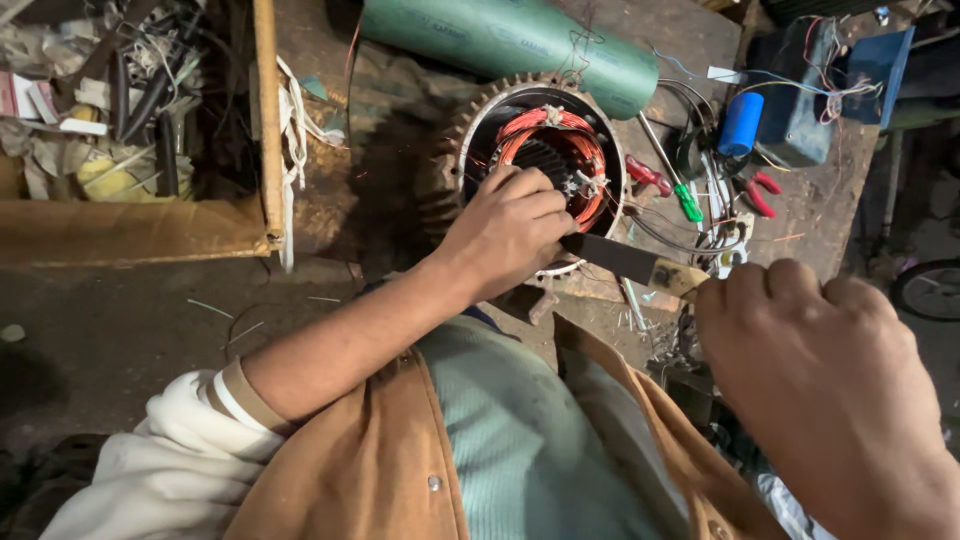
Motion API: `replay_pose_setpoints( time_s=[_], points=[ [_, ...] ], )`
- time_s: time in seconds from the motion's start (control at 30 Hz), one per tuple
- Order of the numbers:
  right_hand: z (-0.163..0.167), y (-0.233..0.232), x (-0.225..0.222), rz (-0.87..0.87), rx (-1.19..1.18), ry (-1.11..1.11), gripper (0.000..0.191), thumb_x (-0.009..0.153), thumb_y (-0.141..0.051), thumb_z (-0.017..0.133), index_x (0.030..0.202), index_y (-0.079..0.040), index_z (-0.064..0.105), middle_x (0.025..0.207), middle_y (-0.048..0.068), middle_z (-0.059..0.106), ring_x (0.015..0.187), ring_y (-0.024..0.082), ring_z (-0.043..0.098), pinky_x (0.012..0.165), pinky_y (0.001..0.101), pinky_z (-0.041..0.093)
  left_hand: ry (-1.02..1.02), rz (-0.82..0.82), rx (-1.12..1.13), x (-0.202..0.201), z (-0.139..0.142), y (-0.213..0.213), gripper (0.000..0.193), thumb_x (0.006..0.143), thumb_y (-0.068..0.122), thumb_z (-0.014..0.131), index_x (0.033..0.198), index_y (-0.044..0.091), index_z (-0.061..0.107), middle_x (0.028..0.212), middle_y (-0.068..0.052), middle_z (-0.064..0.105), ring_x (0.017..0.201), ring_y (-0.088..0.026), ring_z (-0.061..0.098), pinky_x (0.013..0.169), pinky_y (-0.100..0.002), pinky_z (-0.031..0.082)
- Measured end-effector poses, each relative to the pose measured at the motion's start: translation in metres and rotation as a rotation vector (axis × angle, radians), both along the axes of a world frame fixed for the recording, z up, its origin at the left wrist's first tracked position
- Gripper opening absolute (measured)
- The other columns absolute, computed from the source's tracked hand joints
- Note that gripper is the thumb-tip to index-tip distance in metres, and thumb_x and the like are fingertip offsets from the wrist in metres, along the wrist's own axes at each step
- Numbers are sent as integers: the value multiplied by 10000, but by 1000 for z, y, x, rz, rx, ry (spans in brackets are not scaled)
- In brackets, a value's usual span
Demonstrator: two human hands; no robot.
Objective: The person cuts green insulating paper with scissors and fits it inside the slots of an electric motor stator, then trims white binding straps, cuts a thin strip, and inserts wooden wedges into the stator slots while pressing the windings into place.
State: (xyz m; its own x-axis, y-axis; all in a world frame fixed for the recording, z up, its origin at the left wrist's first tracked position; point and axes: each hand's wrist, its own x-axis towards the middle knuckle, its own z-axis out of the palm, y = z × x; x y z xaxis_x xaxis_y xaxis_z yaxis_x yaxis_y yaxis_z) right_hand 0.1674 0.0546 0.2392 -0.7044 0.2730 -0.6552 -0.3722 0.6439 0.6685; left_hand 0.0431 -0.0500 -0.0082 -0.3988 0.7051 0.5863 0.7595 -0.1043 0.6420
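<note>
A person's left hand rested curled on the copper windings inside a motor stator on the workbench, while the right hand gripped a flat-bladed knife just beside it.

The left hand hides the near part of the motor stator; the right hand covers the knife handle and is cut off at the frame's edge.
</note>
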Motion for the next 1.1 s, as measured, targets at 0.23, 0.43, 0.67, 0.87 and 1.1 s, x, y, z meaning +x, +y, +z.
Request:
replay_pose_setpoints(
  time_s=[0.23,0.43,0.67,0.87,1.1],
  points=[
    [-4,108,108,-474,-483,488,212,826,-258,701,1005,-145,702,875,25,654,813,191,687,726,352,556,145,77,-132,9,12,-25,601,856,320,749,1345,-5,621,1336,-140,616,1307,-318,537,1184,-484,366],
    [-49,177,190,-1125,-436,885,300,878,-288,720,1126,-125,760,887,122,698,743,289,718,681,438,581,306,87,-157,12,-19,-44,723,974,521,656,1485,22,548,1508,-147,525,1468,-298,398,1255,-477,294],
    [-213,182,162,-1214,-88,757,529,767,-677,782,1066,-241,819,1004,125,763,907,377,724,764,489,566,413,91,-154,15,-48,-40,685,1060,565,630,1552,96,549,1511,-73,432,1464,-244,326,1273,-455,324],
    [-296,179,136,-968,-341,955,238,937,-372,750,1068,-185,819,983,158,768,940,365,743,847,453,581,476,140,-187,20,-43,-43,693,1042,567,616,1555,108,536,1543,-99,460,1473,-262,346,1243,-436,346],
    [-193,144,111,-880,-614,1346,208,983,-169,712,1154,-73,782,997,172,758,916,298,760,820,401,570,481,176,-197,22,-43,-46,665,1064,551,599,1561,115,534,1584,-89,445,1490,-260,371,1245,-428,375]
  ],
)
